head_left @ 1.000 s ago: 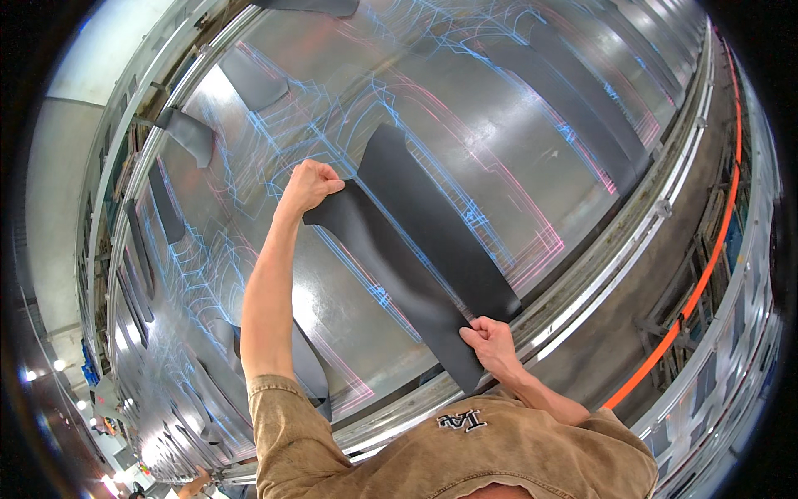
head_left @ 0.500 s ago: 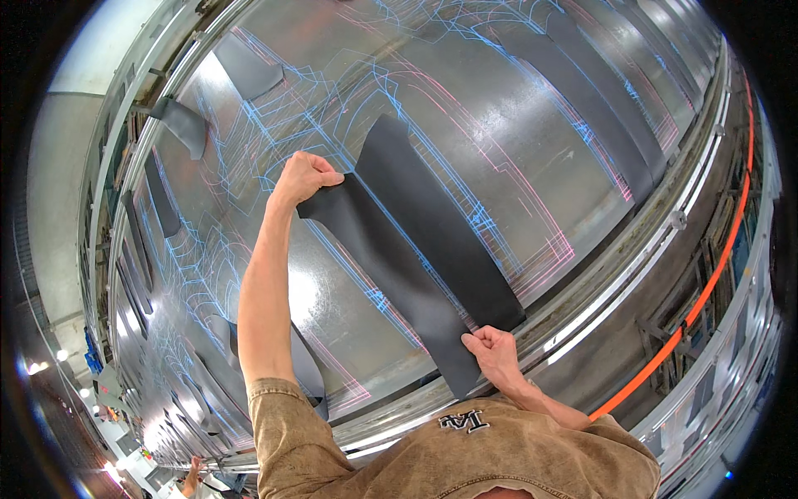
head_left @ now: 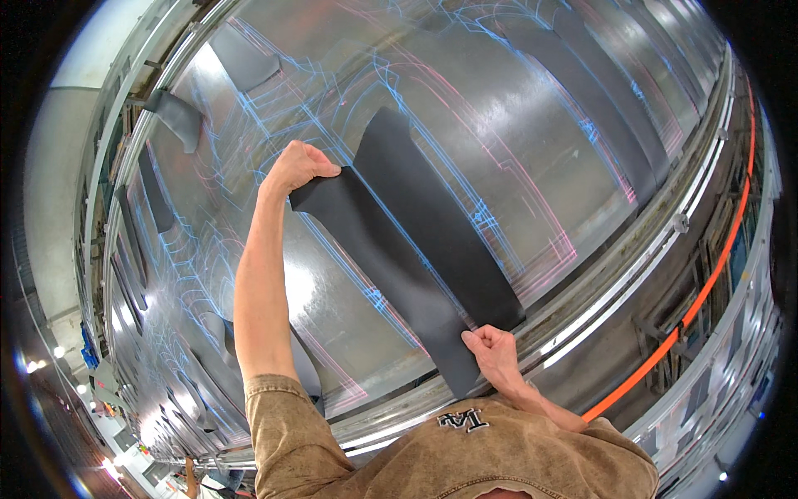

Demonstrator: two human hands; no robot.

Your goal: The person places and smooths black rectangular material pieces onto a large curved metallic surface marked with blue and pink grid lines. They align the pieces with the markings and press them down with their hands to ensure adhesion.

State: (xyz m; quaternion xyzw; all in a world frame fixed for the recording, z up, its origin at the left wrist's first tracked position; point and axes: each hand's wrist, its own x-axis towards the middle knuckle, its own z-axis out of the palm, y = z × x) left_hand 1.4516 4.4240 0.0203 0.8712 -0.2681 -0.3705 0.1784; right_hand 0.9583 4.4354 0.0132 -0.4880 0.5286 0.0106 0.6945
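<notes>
A long dark grey sheet piece (head_left: pixel 378 258), smooth like leather or vinyl, stretches between my two hands above a metal table (head_left: pixel 499 108). My left hand (head_left: pixel 301 166) pinches its far corner, thumb against the edge. At its near end, my right hand (head_left: pixel 496 356) pinches the right edge, close to the table's front rail. The piece's middle sags in a soft wave. Along its right side lies a similar black sheet piece (head_left: pixel 436 220), flat on the table, with blue chalk-like lines between the two.
Blue and pink outlines cover the metal surface. More dark pieces lie around, such as a long one (head_left: pixel 594 100) at the right and smaller ones (head_left: pixel 245 58) at the far left. An orange hose or cable (head_left: pixel 706 295) runs beside the rail (head_left: pixel 640 287). Another person's arm (head_left: pixel 191 478) shows at lower left.
My left hand has shifted slightly left and away, taking the far corner of the grey sheet piece with it. My right hand keeps its pinch in nearly the same place.
</notes>
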